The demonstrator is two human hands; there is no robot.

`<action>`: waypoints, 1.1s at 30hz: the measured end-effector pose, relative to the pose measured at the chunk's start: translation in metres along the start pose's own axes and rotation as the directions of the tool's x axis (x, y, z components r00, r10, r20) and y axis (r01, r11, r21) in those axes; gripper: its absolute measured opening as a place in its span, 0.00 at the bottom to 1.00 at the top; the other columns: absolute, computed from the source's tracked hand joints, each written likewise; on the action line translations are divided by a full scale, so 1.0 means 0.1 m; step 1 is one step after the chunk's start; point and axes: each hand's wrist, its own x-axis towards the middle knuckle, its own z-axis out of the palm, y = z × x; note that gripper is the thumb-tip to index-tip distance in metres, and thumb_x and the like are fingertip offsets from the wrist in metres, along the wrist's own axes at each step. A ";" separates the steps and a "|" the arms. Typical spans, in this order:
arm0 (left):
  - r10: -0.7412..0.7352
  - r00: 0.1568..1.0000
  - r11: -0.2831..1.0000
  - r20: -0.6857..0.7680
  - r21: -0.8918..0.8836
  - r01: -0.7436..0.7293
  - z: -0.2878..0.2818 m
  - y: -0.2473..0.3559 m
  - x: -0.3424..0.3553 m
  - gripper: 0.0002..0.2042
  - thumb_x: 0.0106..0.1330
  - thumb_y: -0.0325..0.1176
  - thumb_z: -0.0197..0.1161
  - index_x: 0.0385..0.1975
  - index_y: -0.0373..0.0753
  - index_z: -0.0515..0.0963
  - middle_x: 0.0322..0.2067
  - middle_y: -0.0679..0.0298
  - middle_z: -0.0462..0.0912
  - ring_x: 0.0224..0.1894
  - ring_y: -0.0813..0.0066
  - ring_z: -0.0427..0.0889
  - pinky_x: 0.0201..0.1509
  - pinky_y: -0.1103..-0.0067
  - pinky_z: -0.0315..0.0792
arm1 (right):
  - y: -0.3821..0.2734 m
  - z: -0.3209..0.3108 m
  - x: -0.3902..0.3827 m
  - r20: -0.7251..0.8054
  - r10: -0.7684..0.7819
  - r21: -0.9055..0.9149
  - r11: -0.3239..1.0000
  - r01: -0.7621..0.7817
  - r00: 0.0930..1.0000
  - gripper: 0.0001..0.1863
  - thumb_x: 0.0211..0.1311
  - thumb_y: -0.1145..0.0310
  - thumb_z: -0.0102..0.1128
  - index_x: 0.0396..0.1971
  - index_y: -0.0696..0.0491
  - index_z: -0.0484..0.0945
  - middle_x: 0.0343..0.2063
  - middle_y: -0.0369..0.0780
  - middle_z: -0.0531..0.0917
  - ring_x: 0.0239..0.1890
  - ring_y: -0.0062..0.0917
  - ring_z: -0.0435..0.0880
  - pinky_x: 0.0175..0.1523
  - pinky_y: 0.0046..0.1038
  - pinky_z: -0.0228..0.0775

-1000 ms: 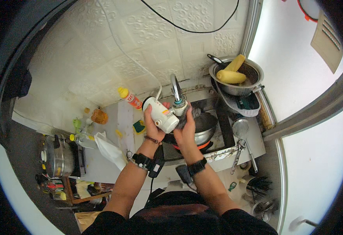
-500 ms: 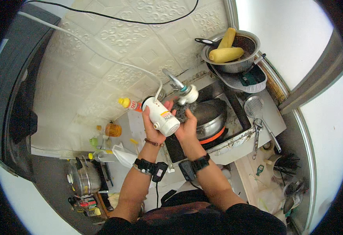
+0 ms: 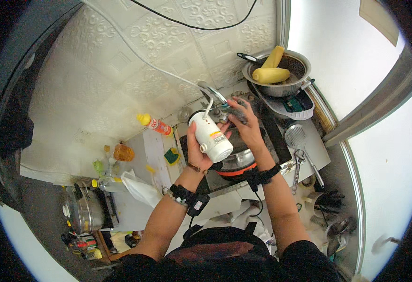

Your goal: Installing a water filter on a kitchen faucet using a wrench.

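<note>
My left hand [image 3: 199,149] is wrapped around a white cylindrical device [image 3: 211,136] with a side knob and a white cord leaving its top. It is tilted over the near left part of the sink. Just right of it, my right hand [image 3: 249,127] has its fingers curled round a dark grey steel wool scourer [image 3: 237,113], blurred by motion beside the faucet [image 3: 213,92]. Beneath both hands, a metal pan [image 3: 239,160] with an orange-red band sits in the dark sink [image 3: 281,138], partly hidden by my hands and the device.
A steel bowl [image 3: 300,87] holding yellow corn-like pieces [image 3: 271,75] stands at the far right. A slotted spatula [image 3: 296,137] and a wrench [image 3: 298,170] lie right of the sink. Left are a yellow-capped red bottle [image 3: 155,124], a green-yellow sponge [image 3: 172,156] and a steel pot [image 3: 84,211].
My right hand has moved away from the device, up and right toward the faucet, with the scourer. My left hand still holds the device. The view has shifted, revealing the sponge.
</note>
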 end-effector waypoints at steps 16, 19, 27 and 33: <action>0.117 0.985 0.990 -0.126 -0.068 -0.127 -0.09 -0.04 0.03 0.30 0.57 0.58 0.54 0.49 0.37 0.66 0.39 0.53 0.77 0.44 0.57 0.78 0.51 0.63 0.72 | -0.16 0.26 0.31 0.009 0.106 -0.582 0.809 -0.081 0.994 0.24 0.51 0.70 0.64 0.50 0.56 0.71 0.37 0.46 0.69 0.41 0.36 0.71 0.48 0.31 0.65; 0.145 0.976 0.977 -0.162 -0.133 -0.167 -0.16 -0.07 0.06 0.31 0.59 0.59 0.52 0.49 0.35 0.65 0.38 0.49 0.76 0.44 0.55 0.77 0.55 0.61 0.69 | -0.06 -0.07 0.16 0.217 0.023 -0.168 0.986 0.015 0.976 0.26 0.54 0.74 0.61 0.54 0.55 0.68 0.43 0.40 0.70 0.48 0.26 0.70 0.53 0.26 0.62; 0.140 0.976 0.984 -0.164 -0.089 -0.156 -0.14 -0.02 0.02 0.27 0.57 0.57 0.55 0.45 0.40 0.69 0.35 0.59 0.77 0.41 0.63 0.79 0.46 0.67 0.74 | -0.35 0.47 0.37 -0.162 0.152 -0.740 0.635 -0.222 0.975 0.29 0.42 0.68 0.71 0.47 0.59 0.71 0.37 0.43 0.72 0.44 0.33 0.74 0.47 0.31 0.67; 0.169 0.976 0.976 -0.140 -0.111 -0.185 0.03 -0.06 0.07 0.26 0.60 0.56 0.51 0.45 0.38 0.68 0.36 0.54 0.78 0.40 0.60 0.79 0.46 0.66 0.74 | 0.14 0.19 0.03 -0.049 0.330 0.466 0.843 -0.271 0.943 0.23 0.57 0.74 0.59 0.53 0.58 0.66 0.46 0.40 0.74 0.43 0.25 0.76 0.49 0.26 0.68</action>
